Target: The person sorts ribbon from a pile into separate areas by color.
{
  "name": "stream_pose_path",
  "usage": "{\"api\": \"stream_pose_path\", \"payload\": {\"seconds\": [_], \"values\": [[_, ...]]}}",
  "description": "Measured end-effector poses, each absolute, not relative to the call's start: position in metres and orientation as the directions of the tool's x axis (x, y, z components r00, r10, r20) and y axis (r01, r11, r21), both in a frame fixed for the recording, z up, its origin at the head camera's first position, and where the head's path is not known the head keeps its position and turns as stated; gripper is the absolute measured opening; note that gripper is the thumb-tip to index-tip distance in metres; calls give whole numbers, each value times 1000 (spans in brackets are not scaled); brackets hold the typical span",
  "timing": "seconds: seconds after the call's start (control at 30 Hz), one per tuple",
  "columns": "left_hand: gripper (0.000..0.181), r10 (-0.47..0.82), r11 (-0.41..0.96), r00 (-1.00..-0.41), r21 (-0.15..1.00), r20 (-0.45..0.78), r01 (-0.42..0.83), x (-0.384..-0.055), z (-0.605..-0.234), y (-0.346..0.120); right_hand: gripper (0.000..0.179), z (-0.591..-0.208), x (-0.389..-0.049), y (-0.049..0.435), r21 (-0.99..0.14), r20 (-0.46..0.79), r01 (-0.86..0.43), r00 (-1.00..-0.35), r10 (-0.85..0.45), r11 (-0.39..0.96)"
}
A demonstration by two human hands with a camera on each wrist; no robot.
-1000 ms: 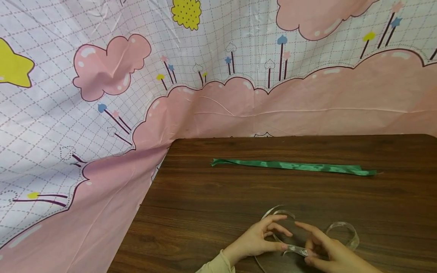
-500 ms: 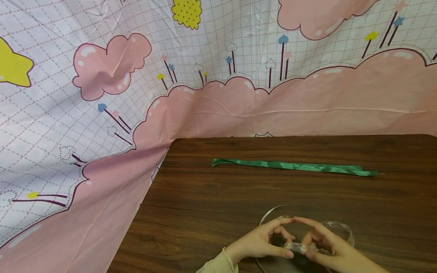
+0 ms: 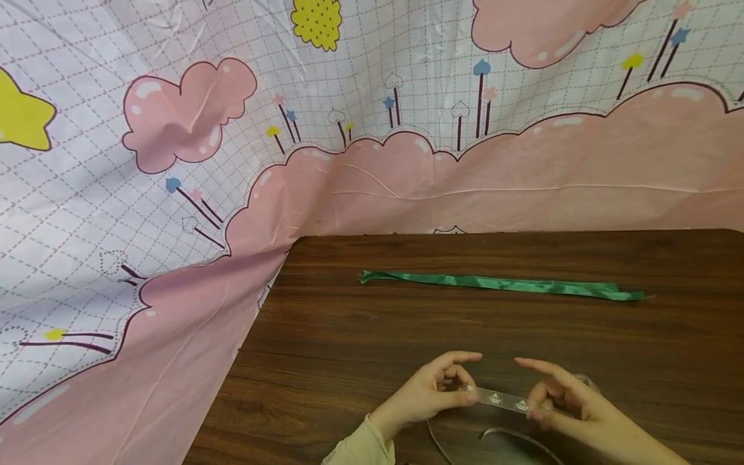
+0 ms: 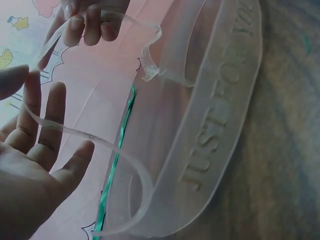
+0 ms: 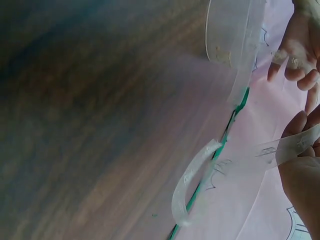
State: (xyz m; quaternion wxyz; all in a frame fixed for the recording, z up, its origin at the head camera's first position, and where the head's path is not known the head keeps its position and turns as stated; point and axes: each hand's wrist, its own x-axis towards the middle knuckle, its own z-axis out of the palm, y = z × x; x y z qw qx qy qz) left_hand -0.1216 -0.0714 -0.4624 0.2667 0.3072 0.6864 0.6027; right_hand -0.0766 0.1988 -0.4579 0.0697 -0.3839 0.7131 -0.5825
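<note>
A translucent ribbon [image 3: 501, 399] with white printed motifs is stretched nearly straight between the two hands, low in the head view. The left hand [image 3: 427, 391] pinches one end of this stretch between thumb and fingers. At the other end, the right hand [image 3: 572, 403] pinches it, index finger pointing forward. In the left wrist view, a broad length of the ribbon [image 4: 215, 110] lettered "JUST FOR YOU" curves close to the camera. A curled free end of the ribbon [image 5: 182, 190] hangs by the right hand [image 5: 300, 150] in the right wrist view.
A green satin ribbon [image 3: 500, 283] lies lengthwise across the back of the dark wooden table [image 3: 325, 336]. Behind and to the left hangs a pink and white cloud-patterned cloth [image 3: 372, 181].
The index fingertips, touching half a second ago, have come apart. The hands are farther from each other and slightly higher in view, and more of the ribbon shows stretched between them.
</note>
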Motion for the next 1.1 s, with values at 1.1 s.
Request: {"api": "stream_pose_path", "payload": {"seconds": [1.1], "values": [[54,507,89,-861,992,34,92,-152,-444,-139,65,-444,-90,258,-854,323,-459,-836,-444,243]]}}
